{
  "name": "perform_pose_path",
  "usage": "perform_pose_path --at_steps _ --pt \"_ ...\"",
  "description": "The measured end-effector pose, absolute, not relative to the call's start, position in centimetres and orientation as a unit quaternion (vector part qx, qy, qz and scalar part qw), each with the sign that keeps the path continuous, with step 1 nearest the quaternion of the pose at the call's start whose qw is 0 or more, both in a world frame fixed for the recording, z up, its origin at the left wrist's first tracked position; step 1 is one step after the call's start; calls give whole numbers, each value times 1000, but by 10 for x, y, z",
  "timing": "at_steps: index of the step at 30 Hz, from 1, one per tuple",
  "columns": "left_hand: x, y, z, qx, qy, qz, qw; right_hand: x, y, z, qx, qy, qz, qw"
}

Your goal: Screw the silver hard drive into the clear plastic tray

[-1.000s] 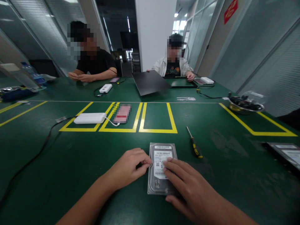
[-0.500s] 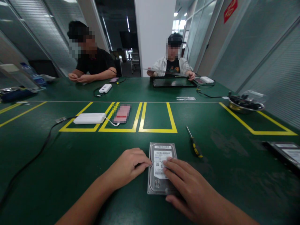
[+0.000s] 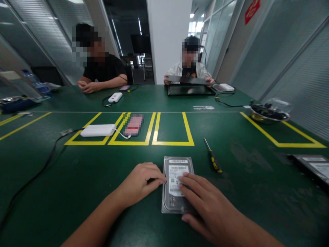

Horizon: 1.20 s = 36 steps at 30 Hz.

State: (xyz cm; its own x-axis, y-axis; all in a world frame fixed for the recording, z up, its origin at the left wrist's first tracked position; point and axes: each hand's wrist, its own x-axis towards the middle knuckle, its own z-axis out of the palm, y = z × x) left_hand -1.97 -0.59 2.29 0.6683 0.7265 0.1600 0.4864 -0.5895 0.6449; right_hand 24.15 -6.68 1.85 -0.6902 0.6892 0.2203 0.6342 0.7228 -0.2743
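Note:
A silver hard drive (image 3: 172, 192) with a white label lies flat on the green table (image 3: 123, 226). Over its right side rests my right hand (image 3: 205, 200), fingers spread, the fingertips on the label and the thumb by the near edge. At the drive's left edge, my left hand (image 3: 142, 181) has its fingers drawn together, the tips touching the notch in the side; whether anything is between them is hidden. A black and yellow screwdriver (image 3: 214, 160) lies beyond the drive to the right.
A second drive (image 3: 313, 168) is at the right edge, near a metal bowl (image 3: 267, 118) of dark parts. A white power bank (image 3: 98, 130) and a pink phone (image 3: 134, 125) sit by yellow tape frames. Two people sit opposite; one holds a panel (image 3: 189, 80).
The person at the back right has tilted and lowered the panel over the black frame. The other person's hands have shifted slightly. My hands and the drive look the same.

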Motion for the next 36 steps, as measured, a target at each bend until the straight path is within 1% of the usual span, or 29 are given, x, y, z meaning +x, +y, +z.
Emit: perform_pose_path --at_steps 6,17,22,36 --pt "-17 -6 22 787 423 231 385 241 -66 21 -360 -915 91 157" --pt "-20 -4 21 762 415 232 440 241 -67 20 -362 -915 97 149" --pt "-20 -3 18 760 402 237 452 240 -67 21 -361 -916 88 149" --pt "-19 -3 18 769 400 231 442 241 -66 21 -367 -913 98 147"
